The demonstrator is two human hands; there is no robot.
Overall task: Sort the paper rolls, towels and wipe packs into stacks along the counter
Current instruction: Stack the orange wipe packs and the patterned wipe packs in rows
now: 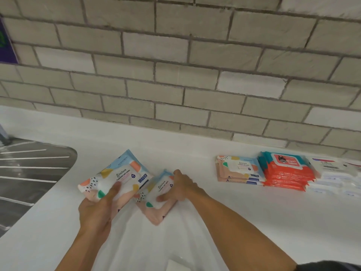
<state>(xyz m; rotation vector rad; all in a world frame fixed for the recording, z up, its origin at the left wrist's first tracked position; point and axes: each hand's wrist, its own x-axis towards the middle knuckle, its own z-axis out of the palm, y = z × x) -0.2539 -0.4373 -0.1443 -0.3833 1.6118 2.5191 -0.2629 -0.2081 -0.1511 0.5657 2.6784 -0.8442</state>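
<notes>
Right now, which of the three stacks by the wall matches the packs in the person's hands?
The leftmost stack: pastel peach-and-blue packs. The middle stack is red and teal, the right stack white.

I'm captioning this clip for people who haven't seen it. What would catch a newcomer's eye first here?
First, the two hands at centre: the left hand grips a pastel wipe pack, and the right hand holds a matching pack low over the white counter. Next, the sorted stacks at right near the brick wall: pastel packs, bright orange packs, then white packs.
</notes>
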